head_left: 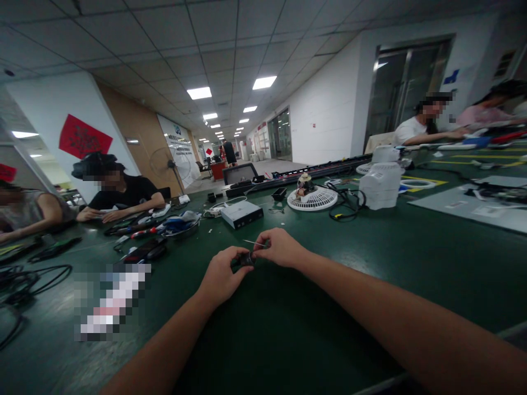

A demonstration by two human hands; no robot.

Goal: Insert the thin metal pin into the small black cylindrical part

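Note:
Over the green tabletop (321, 323), my left hand (222, 274) pinches a small dark, roundish part (247, 259) between thumb and fingers. Close against it, my right hand (280, 247) has its fingers closed around a thin metal rod (254, 243), whose free end points to the left. Whether the rod is a tool or a loose piece cannot be made out. The fingertips of both hands meet near the dark part, and they cover some of it. Just beyond my hands lies a silver-and-black optical drive (241, 213).
Behind sit a white fan grille (313, 197) with a motor, a small black box (279, 193), black cables (349, 203) and a white plastic housing (381, 181). Left are a tray of tools (181, 224) and tangled cables (28, 280). A person (119, 189) works across the table.

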